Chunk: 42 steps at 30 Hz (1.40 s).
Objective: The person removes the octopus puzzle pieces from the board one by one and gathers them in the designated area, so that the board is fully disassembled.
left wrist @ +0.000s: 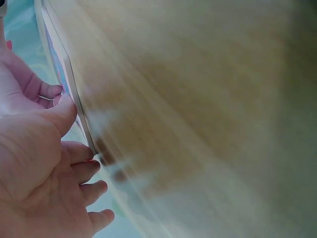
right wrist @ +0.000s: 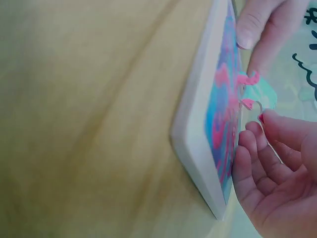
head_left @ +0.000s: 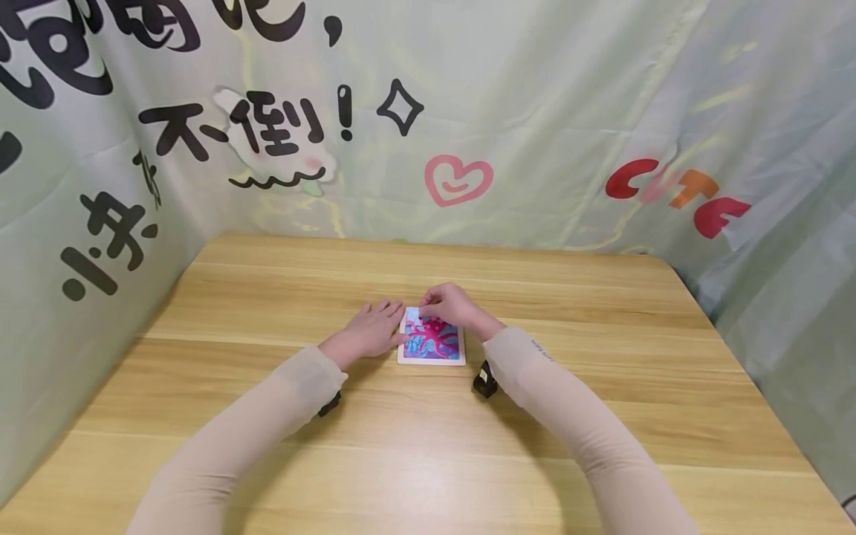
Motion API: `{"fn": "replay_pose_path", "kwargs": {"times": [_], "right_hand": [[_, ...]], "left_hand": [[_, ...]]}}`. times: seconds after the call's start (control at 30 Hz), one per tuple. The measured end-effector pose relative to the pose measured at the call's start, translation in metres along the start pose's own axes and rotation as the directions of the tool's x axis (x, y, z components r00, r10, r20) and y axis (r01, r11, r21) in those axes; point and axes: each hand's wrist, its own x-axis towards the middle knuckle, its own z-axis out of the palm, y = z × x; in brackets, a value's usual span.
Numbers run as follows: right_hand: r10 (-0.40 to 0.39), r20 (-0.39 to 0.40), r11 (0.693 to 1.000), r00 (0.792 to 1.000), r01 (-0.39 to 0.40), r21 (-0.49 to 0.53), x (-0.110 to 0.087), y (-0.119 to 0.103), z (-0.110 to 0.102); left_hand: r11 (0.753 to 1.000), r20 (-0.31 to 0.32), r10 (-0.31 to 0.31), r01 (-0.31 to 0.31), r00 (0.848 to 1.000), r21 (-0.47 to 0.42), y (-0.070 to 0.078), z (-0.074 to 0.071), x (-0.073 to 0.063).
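Observation:
A small square picture puzzle (head_left: 431, 343) lies flat on the table, showing a pink octopus on blue inside a pale frame. At its left side my left hand (head_left: 373, 328) rests with straight fingers, the thumb touching the frame's edge. My right hand (head_left: 451, 305) is over the puzzle's top part. In the right wrist view, thumb and fingertips pinch a small puzzle piece (right wrist: 248, 103) with pink on it and a curved, thin edge, tilted up from the picture. The left wrist view catches the frame edge-on, beside the left thumb (left wrist: 63, 114).
The wooden table (head_left: 428, 446) spreads around the puzzle. A printed cloth curtain (head_left: 535, 111) hangs behind and at both sides. Black wrist cameras sit under the cuffs, the right one (head_left: 484, 380) just over the tabletop.

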Motion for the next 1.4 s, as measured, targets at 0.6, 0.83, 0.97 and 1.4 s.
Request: {"fn": "replay_pose_path", "kwargs": {"times": [0.6, 0.83, 0.97, 1.4], "right_hand": [[0.086, -0.143, 0.995, 0.986, -0.079, 0.056, -0.014, 0.02, -0.069], [0.115, -0.155, 0.993, 0.981, -0.111, 0.034, -0.016, 0.047, -0.092], [0.159, -0.158, 0.987, 0.975, -0.155, 0.032, -0.016, 0.061, -0.098], [0.26, -0.14, 0.964, 0.955, -0.25, 0.087, -0.016, 0.082, -0.103]], "left_hand": [[1.0, 0.002, 0.004, -0.004, 1.0, -0.019, 0.001, -0.001, -0.002], [0.999, -0.011, 0.025, -0.025, 1.0, -0.024, 0.0, 0.001, -0.002], [0.999, -0.008, 0.032, -0.032, 0.999, -0.02, -0.001, 0.001, -0.002], [0.999, 0.001, 0.029, -0.029, 1.0, -0.027, -0.001, 0.002, 0.0]]}}
